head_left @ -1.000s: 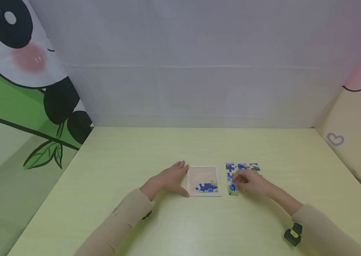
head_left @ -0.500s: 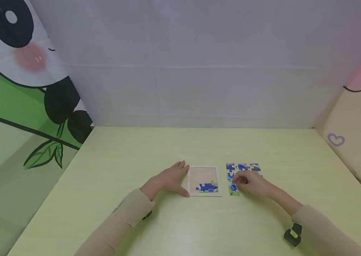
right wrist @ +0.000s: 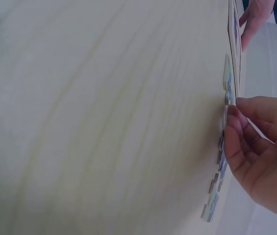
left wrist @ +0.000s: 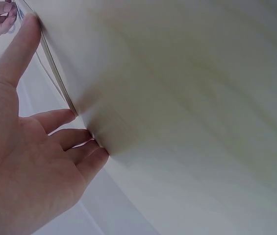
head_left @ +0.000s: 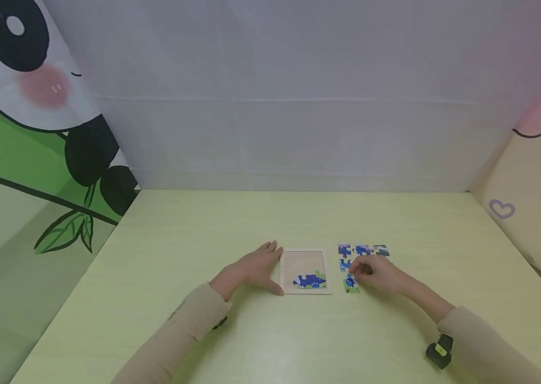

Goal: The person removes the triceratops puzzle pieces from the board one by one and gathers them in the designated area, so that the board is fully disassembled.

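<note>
My left hand (head_left: 257, 268), fingers spread, touches the left edge of a pale wooden puzzle frame (head_left: 306, 292). Its thumb reaches the near corner, and the fingertips (left wrist: 69, 115) lie along the side. Inside the frame, joined blue-and-green puzzle pieces (head_left: 311, 281) fill part of the lower right. To the right, my right hand (head_left: 377, 273) has its fingers curled, with thumb and forefinger pinching at the top of a blue-and-green puzzle piece (head_left: 351, 286). That piece lies nearest me among the loose ones; the hand covers part of the group.
Several loose puzzle pieces (head_left: 362, 249) lie in rows right of the frame, close round the right hand. The pale wood-grain table (head_left: 232, 341) ends at a white back panel (head_left: 299, 144). Printed panels (head_left: 529, 229) stand at both sides.
The nearest loose puzzle piece has shifted slightly right under the right fingertips, and the right hand has moved very little. The left hand and the frame stay where they were.
</note>
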Demonstrator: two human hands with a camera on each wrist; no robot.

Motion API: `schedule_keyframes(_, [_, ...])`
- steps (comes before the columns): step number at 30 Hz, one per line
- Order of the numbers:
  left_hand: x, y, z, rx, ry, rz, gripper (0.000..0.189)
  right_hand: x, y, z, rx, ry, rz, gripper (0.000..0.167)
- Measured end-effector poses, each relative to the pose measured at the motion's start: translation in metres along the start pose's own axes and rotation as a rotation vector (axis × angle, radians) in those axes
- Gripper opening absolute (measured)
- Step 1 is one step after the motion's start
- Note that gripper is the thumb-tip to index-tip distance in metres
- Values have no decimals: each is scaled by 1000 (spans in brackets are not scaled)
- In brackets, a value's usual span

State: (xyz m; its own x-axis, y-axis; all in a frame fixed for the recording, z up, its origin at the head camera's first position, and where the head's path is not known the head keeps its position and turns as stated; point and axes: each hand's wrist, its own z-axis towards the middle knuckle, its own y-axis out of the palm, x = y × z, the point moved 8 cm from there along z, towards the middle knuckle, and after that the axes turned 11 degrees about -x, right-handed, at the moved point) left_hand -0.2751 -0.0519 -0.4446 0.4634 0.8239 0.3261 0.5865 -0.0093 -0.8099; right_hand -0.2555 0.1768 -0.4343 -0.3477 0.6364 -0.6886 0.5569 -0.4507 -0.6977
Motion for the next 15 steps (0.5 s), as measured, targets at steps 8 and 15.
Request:
schedule_keyframes(8, [1,0,-1,0,-3,-2,103,-8,-3,4,16,-44,-45,10])
schedule_keyframes(15, [0,0,-1,-2,-4,-11,103,-26,2,18,3,-95,-40,10])
